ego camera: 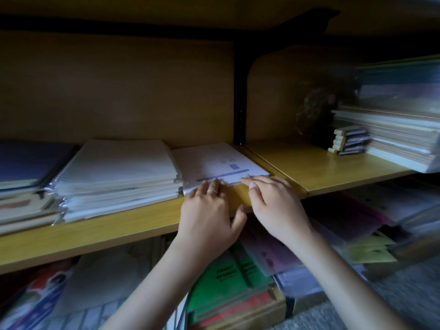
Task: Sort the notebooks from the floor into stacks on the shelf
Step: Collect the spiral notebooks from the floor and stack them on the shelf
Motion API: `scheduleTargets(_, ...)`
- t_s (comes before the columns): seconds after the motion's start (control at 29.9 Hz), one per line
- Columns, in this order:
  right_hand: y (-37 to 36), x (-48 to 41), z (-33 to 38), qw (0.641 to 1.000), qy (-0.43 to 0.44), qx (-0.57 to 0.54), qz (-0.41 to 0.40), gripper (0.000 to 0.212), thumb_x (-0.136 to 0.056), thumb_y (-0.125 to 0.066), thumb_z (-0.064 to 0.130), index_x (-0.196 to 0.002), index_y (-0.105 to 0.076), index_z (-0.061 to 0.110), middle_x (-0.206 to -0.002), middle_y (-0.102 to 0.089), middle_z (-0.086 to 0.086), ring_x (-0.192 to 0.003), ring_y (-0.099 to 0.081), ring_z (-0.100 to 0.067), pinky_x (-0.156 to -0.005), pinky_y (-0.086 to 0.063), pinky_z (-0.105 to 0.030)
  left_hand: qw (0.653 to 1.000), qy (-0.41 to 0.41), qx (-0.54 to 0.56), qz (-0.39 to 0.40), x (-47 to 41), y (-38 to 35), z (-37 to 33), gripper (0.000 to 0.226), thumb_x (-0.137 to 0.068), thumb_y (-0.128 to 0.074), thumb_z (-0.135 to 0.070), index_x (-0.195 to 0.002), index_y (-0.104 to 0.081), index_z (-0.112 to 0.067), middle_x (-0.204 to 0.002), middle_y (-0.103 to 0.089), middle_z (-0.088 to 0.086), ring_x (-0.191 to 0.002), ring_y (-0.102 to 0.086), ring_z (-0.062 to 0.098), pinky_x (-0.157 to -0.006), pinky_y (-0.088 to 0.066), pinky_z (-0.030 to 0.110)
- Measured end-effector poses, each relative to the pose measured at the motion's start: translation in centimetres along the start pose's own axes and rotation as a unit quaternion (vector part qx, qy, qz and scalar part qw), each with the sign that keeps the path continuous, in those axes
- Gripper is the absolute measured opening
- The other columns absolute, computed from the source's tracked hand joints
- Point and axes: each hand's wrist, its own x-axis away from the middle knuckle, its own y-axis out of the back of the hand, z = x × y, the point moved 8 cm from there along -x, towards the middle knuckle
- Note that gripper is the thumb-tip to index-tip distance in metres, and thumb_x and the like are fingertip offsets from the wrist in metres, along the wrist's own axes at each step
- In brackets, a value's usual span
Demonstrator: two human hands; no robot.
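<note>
- While resting on the near edge of the white notebook [219, 163], centre of frame: left hand [209, 210] and right hand [273, 206] side by side, fingers stretched and slightly apart, tips touching the cover, clamped on nothing.
- Notebook flat on the shelf [142, 217], just right of the white stack [119, 167]; touching or not, cannot tell.
- Judged as the placing step, nearly finished.
- Next, probably: nudge back, square with the stack's front, let go, reach down for another.
- Hard to tell whether a single notebook or the top of a thin pile.
- Green books [226, 282] at lower centre blurred; on the floor or a lower shelf, cannot tell.
- Right stacks [392, 139] smeared, cut off at the frame edge; cover print unreadable.
</note>
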Motion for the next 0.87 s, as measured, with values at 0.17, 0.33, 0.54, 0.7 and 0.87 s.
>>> scheduleTargets(0.17,-0.4,0.0,-0.1,0.999,0.027,0.009,0.027,0.048,-0.095,-0.024,0.028,-0.132,-0.054,0.025,-0.137,-0.052,0.012,-0.124,-0.045,-0.004,-0.102,-0.027,-0.021,0.999,-0.006,0.006,-0.039,0.0,0.4,0.7,0.079,-0.079,-0.006,-0.056,-0.142,-0.036,-0.019,-0.146,-0.041,0.0,-0.131,-0.041,0.018,-0.096,-0.041,0.028)
scheduleTargets(0.33,-1.1,0.9,0.0,0.996,0.056,0.043,0.047,0.052,-0.094,-0.015,0.039,-0.141,-0.039,0.034,-0.146,-0.037,0.02,-0.134,-0.03,0.003,-0.105,-0.017,-0.021,1.0,0.018,0.008,-0.012,0.6,-0.1,1.3,0.076,-0.084,-0.004,-0.056,-0.145,-0.031,-0.021,-0.152,-0.033,0.0,-0.139,-0.03,0.02,-0.108,-0.032,0.032)
scheduleTargets(0.54,1.3,6.1,0.3,0.981,0.08,-0.142,-0.1,0.033,-0.091,-0.041,0.019,-0.119,-0.058,0.014,-0.118,-0.057,0.002,-0.113,-0.051,-0.013,-0.098,-0.04,-0.029,0.982,-0.121,0.071,-0.13,6.0,1.3,-1.0,0.043,-0.087,-0.042,-0.033,-0.121,-0.06,-0.013,-0.138,-0.05,0.011,-0.129,-0.044,0.029,-0.11,-0.032,0.045)
scheduleTargets(0.7,-3.8,16.8,-1.1,0.976,0.0,-0.219,-0.004,0.021,-0.084,-0.047,0.004,-0.098,-0.062,0.012,-0.096,-0.057,0.004,-0.093,-0.056,-0.011,-0.08,-0.045,-0.024,0.967,-0.212,0.138,-0.029,17.4,-6.3,-4.2,0.035,-0.078,-0.052,-0.022,-0.112,-0.056,-0.015,-0.126,-0.057,0.011,-0.108,-0.055,0.03,-0.096,-0.04,0.04)
scheduleTargets(0.87,-10.4,29.0,-4.3,0.929,-0.232,-0.266,0.111,0.038,-0.079,-0.054,-0.008,-0.093,-0.056,0.026,-0.096,-0.061,0.001,-0.084,-0.057,-0.011,-0.074,-0.044,-0.02,0.922,0.064,0.286,0.253,28.3,-19.1,-0.8,0.048,-0.081,-0.057,-0.029,-0.127,-0.046,-0.022,-0.127,-0.042,0.004,-0.118,-0.047,0.026,-0.097,-0.04,0.031)
